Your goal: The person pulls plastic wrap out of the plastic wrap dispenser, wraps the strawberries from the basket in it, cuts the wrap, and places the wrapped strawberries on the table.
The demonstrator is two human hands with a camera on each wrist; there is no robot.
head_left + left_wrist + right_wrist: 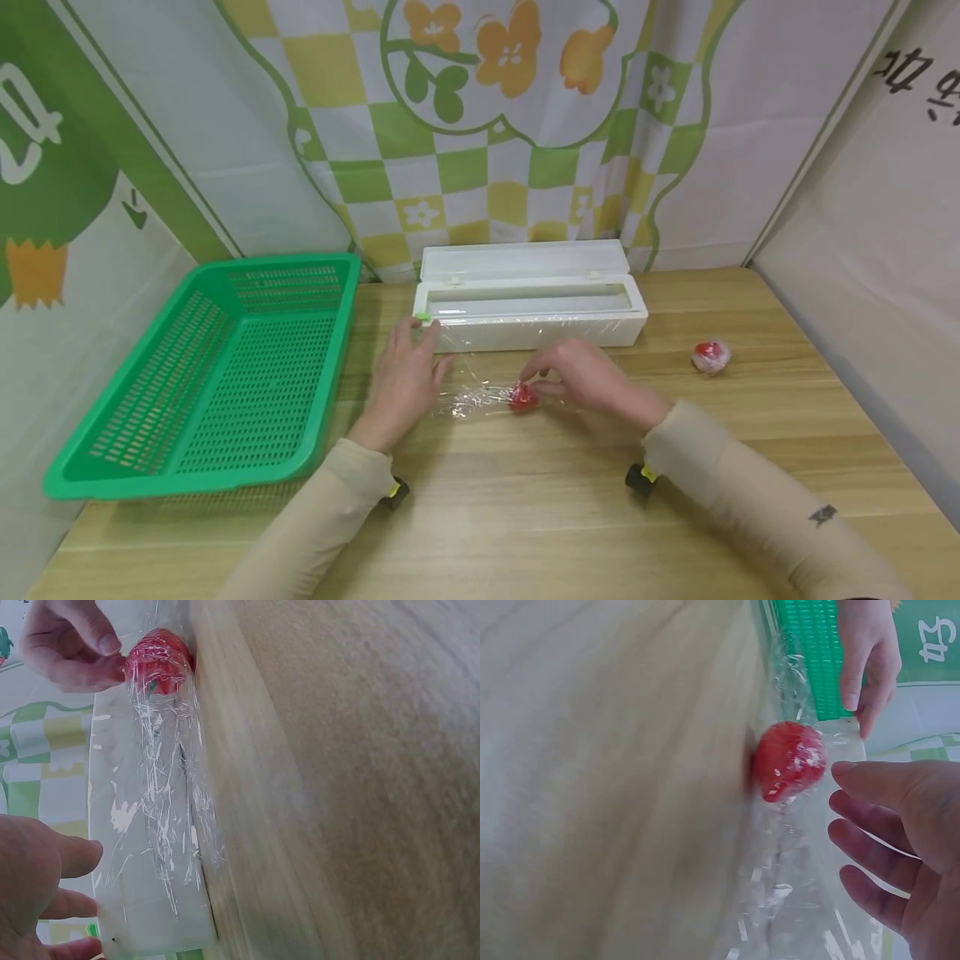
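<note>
A red strawberry-like piece [523, 397] with a small green spot [152, 687] lies under crinkled cling film [471, 402] on the table. The film stretches from the front of a white film dispenser box [532, 336], whose clear lid [525, 260] stands raised. My right hand [581, 375] is at the red piece, fingers loosely bent; in the right wrist view its thumb tip is close beside the piece, with a gap between thumb and fingers. My left hand [405, 371] has its fingertips at the box's left front corner, by a green tab [422, 317].
On the left stands a green perforated basket [318, 408]. Another red piece bundled in film [710, 356] sits on the wooden table [517, 533] at the right. A patterned curtain [465, 183] hangs behind the box.
</note>
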